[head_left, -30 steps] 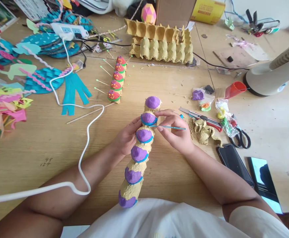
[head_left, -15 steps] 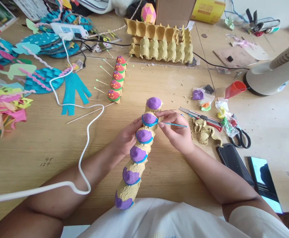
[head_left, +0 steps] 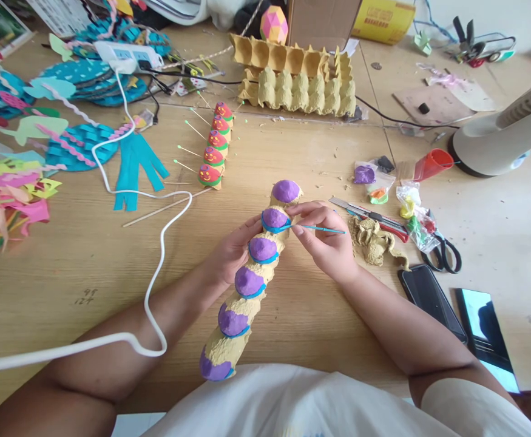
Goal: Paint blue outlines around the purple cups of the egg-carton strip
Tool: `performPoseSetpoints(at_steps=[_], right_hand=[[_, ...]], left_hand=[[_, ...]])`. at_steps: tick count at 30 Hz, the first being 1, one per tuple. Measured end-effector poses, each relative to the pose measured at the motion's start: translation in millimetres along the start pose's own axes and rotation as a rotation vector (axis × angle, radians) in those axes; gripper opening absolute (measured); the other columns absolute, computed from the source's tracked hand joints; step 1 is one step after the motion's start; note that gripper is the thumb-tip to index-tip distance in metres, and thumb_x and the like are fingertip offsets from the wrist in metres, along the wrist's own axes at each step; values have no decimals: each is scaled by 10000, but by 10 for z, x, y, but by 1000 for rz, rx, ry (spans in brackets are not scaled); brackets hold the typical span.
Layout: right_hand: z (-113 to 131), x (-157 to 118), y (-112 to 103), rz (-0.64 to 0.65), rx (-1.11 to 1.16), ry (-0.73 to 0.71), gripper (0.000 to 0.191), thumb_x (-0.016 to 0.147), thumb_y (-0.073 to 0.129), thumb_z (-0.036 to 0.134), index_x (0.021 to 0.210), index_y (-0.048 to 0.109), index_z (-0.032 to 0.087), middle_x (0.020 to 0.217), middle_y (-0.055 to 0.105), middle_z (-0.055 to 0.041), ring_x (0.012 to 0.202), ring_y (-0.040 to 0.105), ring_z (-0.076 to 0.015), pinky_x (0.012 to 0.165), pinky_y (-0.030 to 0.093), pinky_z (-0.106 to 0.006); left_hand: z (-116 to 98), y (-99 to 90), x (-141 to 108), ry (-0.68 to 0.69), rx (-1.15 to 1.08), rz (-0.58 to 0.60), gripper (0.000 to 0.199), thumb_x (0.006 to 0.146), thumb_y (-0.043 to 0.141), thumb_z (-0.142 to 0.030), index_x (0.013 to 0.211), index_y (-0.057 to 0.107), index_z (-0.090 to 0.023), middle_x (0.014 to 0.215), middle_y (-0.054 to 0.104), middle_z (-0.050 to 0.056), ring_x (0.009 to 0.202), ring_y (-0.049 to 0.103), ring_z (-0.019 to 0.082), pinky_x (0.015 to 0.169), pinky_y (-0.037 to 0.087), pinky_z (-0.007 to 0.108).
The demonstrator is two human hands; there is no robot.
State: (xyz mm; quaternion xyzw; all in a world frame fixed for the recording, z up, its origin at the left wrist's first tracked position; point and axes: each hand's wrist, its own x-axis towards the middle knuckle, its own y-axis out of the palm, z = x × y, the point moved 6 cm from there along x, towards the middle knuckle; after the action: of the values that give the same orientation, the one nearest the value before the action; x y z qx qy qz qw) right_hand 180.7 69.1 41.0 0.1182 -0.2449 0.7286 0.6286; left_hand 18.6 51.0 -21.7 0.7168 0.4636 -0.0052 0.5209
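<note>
A strip of egg carton (head_left: 242,303) lies tilted in front of me, its bumps capped with purple clay (head_left: 249,280) and several caps edged by a thin blue line. My left hand (head_left: 234,252) grips the strip from its left side near the upper bumps; some fingers are hidden behind it. My right hand (head_left: 326,237) pinches a thin blue clay strand (head_left: 322,229) at the second bump from the top. One end of the strand meets the blue edge there, and the other sticks out to the right past my fingers.
A finished-looking red and green carton caterpillar (head_left: 216,142) stands further back. Egg cartons (head_left: 301,91) lie behind. To the right are a utility knife (head_left: 369,215), scissors (head_left: 447,252), carton scraps (head_left: 374,243) and a phone (head_left: 429,300). A white cable (head_left: 160,273) crosses the left side.
The carton strip has turned slightly, its near end shifting left and its far end a little right. Both hands keep their hold in nearly the same place.
</note>
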Motion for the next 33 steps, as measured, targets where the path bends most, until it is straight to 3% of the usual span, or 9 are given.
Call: performPoseSetpoints(at_steps=[9,16,19,21,28,31,33], right_hand=[[-50,-9,11,-16,98,58,182,975,738,378,879,628,270,1157,808,-61,1113,758,-241,1032,596,-495],[-32,20,6,41,167,55,156,959,762,330,871,652,262,1184,786,-57,1164,733,-238,1066,564,-493],[-35,27,1,23,173,81,140,948,775,320,879,670,258,1140,787,-59,1127,733,-229,1058,564,-479],[-41,23,11,8,204,116,150,942,783,334,877,674,255,1126,788,-58,1113,732,-223,1051,569,-464],[-103,-6,54,-35,349,232,163,897,831,336,860,698,249,1106,801,-43,1104,739,-223,1061,565,-462],[-112,-15,52,-42,397,237,151,896,831,319,861,699,255,1114,801,-34,1114,735,-224,1064,555,-460],[-106,-20,26,-80,421,212,143,903,822,299,863,691,260,1123,789,-26,1125,719,-216,1047,545,-435]], left_hand=[[-21,79,-18,13,24,59,141,945,696,-435,963,785,-326,618,683,21,487,638,195,515,523,322],[-64,180,-77,-22,-56,48,166,998,640,-332,893,740,-252,589,648,-36,395,564,107,407,403,194],[-73,179,-60,-33,-66,97,161,950,706,-332,833,705,-221,580,630,-32,383,551,105,388,417,193],[-35,190,-43,-97,-63,193,217,866,795,-370,777,674,-214,543,596,-33,360,527,123,353,417,216],[11,80,-5,-159,-107,176,258,853,801,-429,824,666,-211,574,597,-20,385,524,134,367,382,222],[-10,77,4,-116,-67,188,237,873,789,-412,835,665,-213,591,622,-15,401,526,131,394,367,216],[-82,42,24,20,-8,146,224,914,748,-383,821,665,-198,571,614,-15,382,504,118,421,378,225]])
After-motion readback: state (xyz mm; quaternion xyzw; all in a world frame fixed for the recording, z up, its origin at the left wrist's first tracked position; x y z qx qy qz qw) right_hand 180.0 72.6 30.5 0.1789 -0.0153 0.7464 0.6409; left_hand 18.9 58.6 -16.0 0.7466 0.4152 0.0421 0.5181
